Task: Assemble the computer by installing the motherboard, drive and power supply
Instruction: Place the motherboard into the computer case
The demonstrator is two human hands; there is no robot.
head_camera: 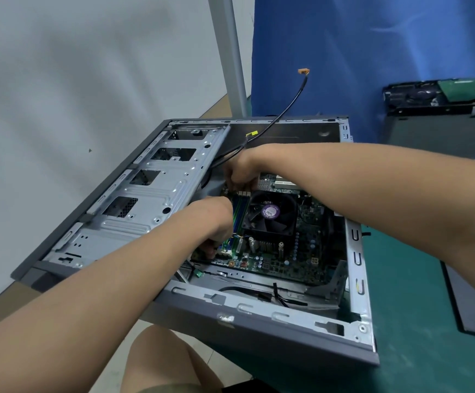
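A grey computer case (259,321) lies open on its side. The green motherboard (301,251) sits inside it, with a black cooler fan (270,214) in its middle. My left hand (213,222) reaches in at the board's near left edge, fingers curled down around that edge by the memory slots. My right hand (242,171) grips the board's far left corner, fingers curled under. A hard drive (440,93) with a green circuit face lies on a dark box (440,131) at the back right.
The silver drive cage (151,194) fills the case's left half. A black cable with an orange plug (303,71) sticks up from the case. A green mat (415,336) covers the table, and a dark side panel (474,302) lies at right. A blue screen stands behind.
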